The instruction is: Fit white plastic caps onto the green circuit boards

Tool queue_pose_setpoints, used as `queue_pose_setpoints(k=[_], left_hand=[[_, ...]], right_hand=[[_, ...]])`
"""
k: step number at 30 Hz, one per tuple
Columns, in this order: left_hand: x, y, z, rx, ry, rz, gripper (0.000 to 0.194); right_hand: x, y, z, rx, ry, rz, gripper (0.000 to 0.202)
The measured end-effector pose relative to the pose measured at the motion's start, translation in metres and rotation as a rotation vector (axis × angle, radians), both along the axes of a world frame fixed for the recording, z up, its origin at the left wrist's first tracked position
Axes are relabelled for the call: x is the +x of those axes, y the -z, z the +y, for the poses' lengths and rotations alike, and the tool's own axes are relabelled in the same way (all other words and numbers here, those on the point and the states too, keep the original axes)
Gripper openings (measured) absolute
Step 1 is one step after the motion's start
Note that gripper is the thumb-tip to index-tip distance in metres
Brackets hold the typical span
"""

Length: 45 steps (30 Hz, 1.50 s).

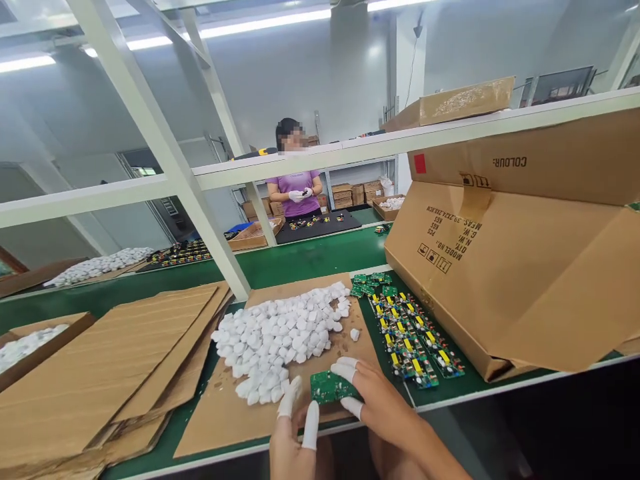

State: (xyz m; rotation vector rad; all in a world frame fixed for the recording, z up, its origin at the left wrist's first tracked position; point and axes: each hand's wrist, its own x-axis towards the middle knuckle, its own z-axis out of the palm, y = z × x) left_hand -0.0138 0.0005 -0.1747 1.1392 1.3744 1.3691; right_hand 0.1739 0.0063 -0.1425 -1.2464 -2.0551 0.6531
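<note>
A green circuit board [327, 387] is held over the front of a flat cardboard sheet [215, 427]. My right hand [380, 400], with white finger cots on its fingertips, pinches the board by its right end. My left hand [294, 437], also in white finger cots, is at the board's left end with thumb and finger apart; whether its thumb touches the board I cannot tell. Behind the hands lies a heap of small white pieces [285, 327], with one single white piece [355, 335] apart on the right. Rows of populated circuit boards [407, 340] lie to the right.
Several bare-looking green boards [367, 285] lie behind those rows. A large open carton [480, 267] leans at the right. Flattened cardboard sheets [110, 360] are stacked at the left. A white shelf frame [173, 167] crosses ahead. Beyond it, a person [297, 187] in gloves handles a small part.
</note>
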Motion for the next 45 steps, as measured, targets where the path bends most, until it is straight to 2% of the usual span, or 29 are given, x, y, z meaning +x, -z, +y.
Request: queue_pose_setpoints(k=[2,5,8,11,13,17,20,24,28,30,32,36,38,41,43,45], left_hand=[[-0.002,-0.002,-0.001,-0.034,0.018,-0.118,0.069],[0.001,-0.017,-0.001,-0.057,0.142,-0.289,0.059],[0.01,-0.028,-0.005,-0.046,0.147,-0.383,0.05],[0.018,-0.026,-0.011,-0.06,0.095,-0.5,0.047],[0.021,-0.021,-0.014,-0.084,0.082,-0.535,0.048],[0.02,-0.013,-0.015,-0.024,0.138,-0.447,0.049],[0.019,-0.009,-0.015,0.017,0.174,-0.369,0.048],[0.027,-0.012,-0.017,0.033,0.041,-0.174,0.046],[0.041,-0.023,-0.016,0.055,-0.059,0.08,0.049],[0.046,-0.027,-0.012,0.058,-0.137,0.133,0.049],[0.047,-0.028,-0.006,0.05,-0.166,0.147,0.05],[0.042,-0.022,0.006,0.098,-0.01,0.332,0.053],[0.039,-0.014,0.012,0.174,0.037,0.45,0.05],[0.039,-0.001,0.021,0.252,0.039,0.511,0.045],[0.039,0.007,0.025,0.3,0.008,0.539,0.044],[0.038,0.013,0.026,0.364,-0.041,0.566,0.043]], right_hand=[[0.001,-0.006,-0.005,-0.005,-0.013,0.086,0.052],[0.001,-0.012,-0.013,0.005,-0.022,0.138,0.052],[0.002,-0.011,-0.02,-0.044,-0.107,0.26,0.058],[0.002,-0.007,-0.024,-0.151,-0.124,0.423,0.063],[0.002,-0.006,-0.025,-0.236,-0.065,0.448,0.054],[0.0,-0.009,-0.028,-0.267,0.052,0.384,0.045],[0.0,-0.014,-0.029,-0.267,0.055,0.315,0.048],[-0.003,-0.015,-0.028,-0.248,0.095,0.244,0.046],[-0.014,-0.004,-0.028,-0.067,0.245,0.219,0.044],[-0.016,0.003,-0.027,0.057,0.347,0.217,0.044],[-0.011,0.007,-0.019,0.172,0.458,0.198,0.043],[0.016,0.0,0.023,0.24,0.595,-0.065,0.039],[0.029,-0.007,0.053,0.208,0.592,-0.147,0.036],[0.042,-0.017,0.094,0.177,0.565,-0.218,0.035],[0.049,-0.024,0.111,0.181,0.571,-0.256,0.039],[0.058,-0.031,0.118,0.188,0.575,-0.279,0.041]])
